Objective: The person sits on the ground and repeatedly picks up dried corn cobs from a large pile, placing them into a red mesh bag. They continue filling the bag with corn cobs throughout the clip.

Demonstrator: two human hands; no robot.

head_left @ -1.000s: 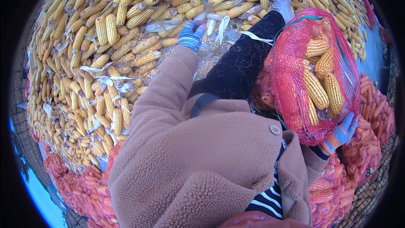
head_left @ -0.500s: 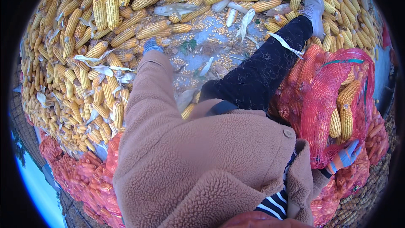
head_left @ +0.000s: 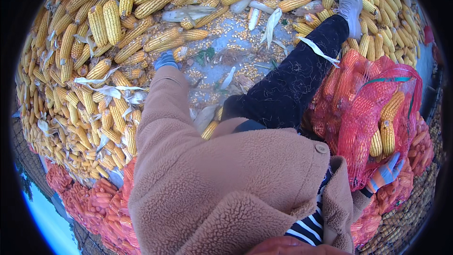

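Note:
At the end of my brown fleece sleeve, my left hand in a blue-grey glove reaches down among ears of corn. Its fingers are partly hidden against the ears, so whether they grip one cannot be told. On the other side, my right hand, in a grey-blue glove with orange, rests by the lower edge of a red mesh bag. Its fingers stretch out and lie apart. The bag is well filled with corn. Its mouth gapes, and a few bare yellow ears show inside.
A large heap of corn spreads along the left and far side. Loose kernels and dry husks lie on the grey floor in the middle. My leg stretches toward the heap. More filled red bags lie behind at both sides.
My left hand has drawn slightly back toward me and stays at the corn. The view has shifted a little. My right hand remains beside the bag, its fingers slightly more upright.

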